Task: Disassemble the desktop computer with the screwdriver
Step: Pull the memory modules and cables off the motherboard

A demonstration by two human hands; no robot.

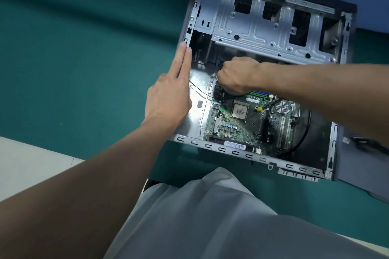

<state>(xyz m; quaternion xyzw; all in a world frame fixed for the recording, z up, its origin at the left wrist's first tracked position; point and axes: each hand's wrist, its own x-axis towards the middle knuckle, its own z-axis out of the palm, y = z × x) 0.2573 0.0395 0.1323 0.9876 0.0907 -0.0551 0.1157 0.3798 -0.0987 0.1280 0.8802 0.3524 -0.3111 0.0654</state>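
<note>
The desktop computer case [273,31] lies open on its side on a green surface, with its silver drive cage at the far end. The green motherboard [237,124] sits in the near half, its bare processor [240,110] showing. My left hand [170,94] lies flat along the case's left wall with the fingers straight and holds nothing. My right hand [237,75] is a closed fist inside the case, just above the motherboard's far left corner. A dark handle end pokes out by its thumb, apparently the screwdriver; the shaft and tip are hidden.
Black cables [303,132] loop over the right side of the board, and a thin wire [200,91] crosses the left inner wall. A grey panel [362,166] lies to the right of the case. A white table edge [25,164] is at near left.
</note>
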